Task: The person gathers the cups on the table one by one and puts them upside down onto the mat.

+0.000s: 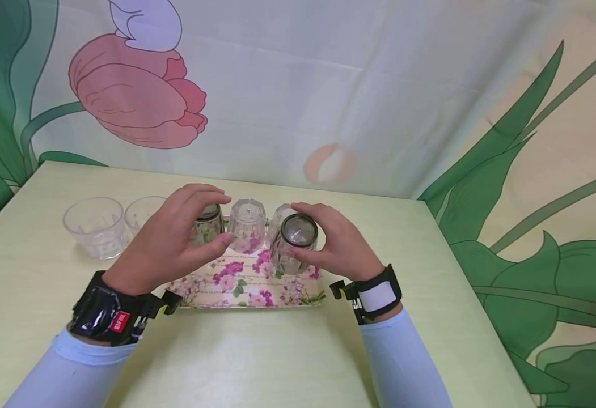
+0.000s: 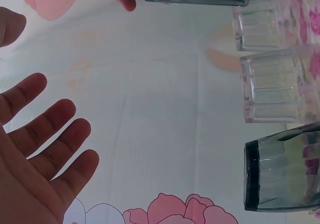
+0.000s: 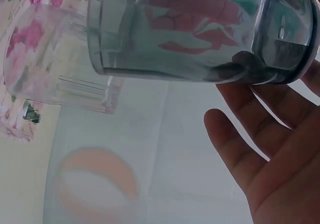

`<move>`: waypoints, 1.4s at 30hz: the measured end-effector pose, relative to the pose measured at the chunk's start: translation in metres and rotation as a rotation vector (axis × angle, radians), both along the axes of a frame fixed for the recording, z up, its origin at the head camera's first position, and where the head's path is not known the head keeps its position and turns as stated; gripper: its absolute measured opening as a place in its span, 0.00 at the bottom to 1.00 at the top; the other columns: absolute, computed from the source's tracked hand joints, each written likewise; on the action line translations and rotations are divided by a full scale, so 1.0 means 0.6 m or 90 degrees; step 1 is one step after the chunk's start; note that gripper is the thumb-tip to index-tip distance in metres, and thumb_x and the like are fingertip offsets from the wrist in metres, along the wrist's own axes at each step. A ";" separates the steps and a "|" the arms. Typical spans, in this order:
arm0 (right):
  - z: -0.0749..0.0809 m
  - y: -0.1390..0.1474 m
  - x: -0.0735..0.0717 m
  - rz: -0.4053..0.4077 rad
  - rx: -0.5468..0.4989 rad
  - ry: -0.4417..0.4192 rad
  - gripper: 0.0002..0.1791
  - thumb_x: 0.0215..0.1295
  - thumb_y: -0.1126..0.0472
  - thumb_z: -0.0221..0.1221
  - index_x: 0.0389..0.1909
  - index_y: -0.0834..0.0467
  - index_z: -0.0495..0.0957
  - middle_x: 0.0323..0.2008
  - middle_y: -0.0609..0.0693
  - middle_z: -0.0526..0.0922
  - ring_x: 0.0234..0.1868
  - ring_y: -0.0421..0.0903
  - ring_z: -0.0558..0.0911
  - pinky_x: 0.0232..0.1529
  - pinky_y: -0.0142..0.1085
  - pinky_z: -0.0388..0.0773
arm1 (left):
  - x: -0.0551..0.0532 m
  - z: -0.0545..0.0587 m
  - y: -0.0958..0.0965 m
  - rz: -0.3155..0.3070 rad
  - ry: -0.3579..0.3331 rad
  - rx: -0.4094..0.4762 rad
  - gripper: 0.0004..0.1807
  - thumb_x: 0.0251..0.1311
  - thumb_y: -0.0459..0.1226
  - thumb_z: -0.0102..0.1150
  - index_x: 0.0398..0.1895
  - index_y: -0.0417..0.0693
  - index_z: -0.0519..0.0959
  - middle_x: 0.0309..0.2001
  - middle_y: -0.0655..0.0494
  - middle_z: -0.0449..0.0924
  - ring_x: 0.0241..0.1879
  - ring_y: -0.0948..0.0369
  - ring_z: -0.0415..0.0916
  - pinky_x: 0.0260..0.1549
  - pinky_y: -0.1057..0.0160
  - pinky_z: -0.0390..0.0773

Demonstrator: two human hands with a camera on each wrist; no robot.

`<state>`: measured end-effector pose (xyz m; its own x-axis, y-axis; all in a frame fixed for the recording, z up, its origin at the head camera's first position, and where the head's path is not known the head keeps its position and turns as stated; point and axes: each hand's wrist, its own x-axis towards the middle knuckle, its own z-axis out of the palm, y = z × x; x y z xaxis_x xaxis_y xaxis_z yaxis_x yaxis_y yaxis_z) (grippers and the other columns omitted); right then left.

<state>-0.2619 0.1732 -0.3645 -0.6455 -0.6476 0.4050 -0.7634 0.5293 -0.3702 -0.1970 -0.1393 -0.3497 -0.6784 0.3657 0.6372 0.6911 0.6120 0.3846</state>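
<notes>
Smoky grey, the inverted tumbler (image 1: 281, 256) is hanging above the tray (image 1: 252, 302); your right hand (image 1: 342, 241) is gripping its base end, your spread left hand (image 1: 167, 241) is holding nothing. You should be holding it level, clear of the transparent glass (image 3: 50, 53).

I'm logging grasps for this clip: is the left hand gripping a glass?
No, the left wrist view shows the left hand spread open, holding nothing, with the smoky glass at lower right apart from it.
</notes>
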 end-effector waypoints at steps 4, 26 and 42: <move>-0.006 -0.003 -0.003 -0.012 0.028 -0.029 0.42 0.58 0.42 0.70 0.72 0.49 0.67 0.63 0.45 0.76 0.63 0.42 0.75 0.64 0.41 0.74 | 0.000 0.000 0.000 0.004 0.000 -0.005 0.30 0.57 0.43 0.69 0.61 0.42 0.73 0.61 0.48 0.73 0.63 0.52 0.69 0.61 0.48 0.74; -0.034 -0.017 -0.011 -0.054 0.128 -0.135 0.42 0.54 0.46 0.73 0.70 0.51 0.70 0.61 0.45 0.78 0.58 0.41 0.77 0.60 0.39 0.77 | 0.001 -0.006 0.005 0.008 0.002 -0.018 0.28 0.59 0.42 0.67 0.61 0.42 0.74 0.60 0.47 0.74 0.62 0.51 0.70 0.60 0.47 0.75; -0.055 -0.023 -0.013 -0.038 0.136 -0.153 0.38 0.54 0.48 0.74 0.65 0.51 0.74 0.59 0.44 0.78 0.59 0.42 0.77 0.60 0.40 0.77 | 0.001 -0.011 0.003 0.010 0.009 -0.023 0.27 0.60 0.43 0.67 0.60 0.42 0.74 0.60 0.48 0.74 0.62 0.52 0.70 0.60 0.48 0.75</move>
<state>-0.2696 0.1594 -0.3975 -0.7455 -0.6596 0.0956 -0.6329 0.6557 -0.4117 -0.1962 -0.1374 -0.3562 -0.6753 0.3777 0.6335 0.6863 0.6363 0.3523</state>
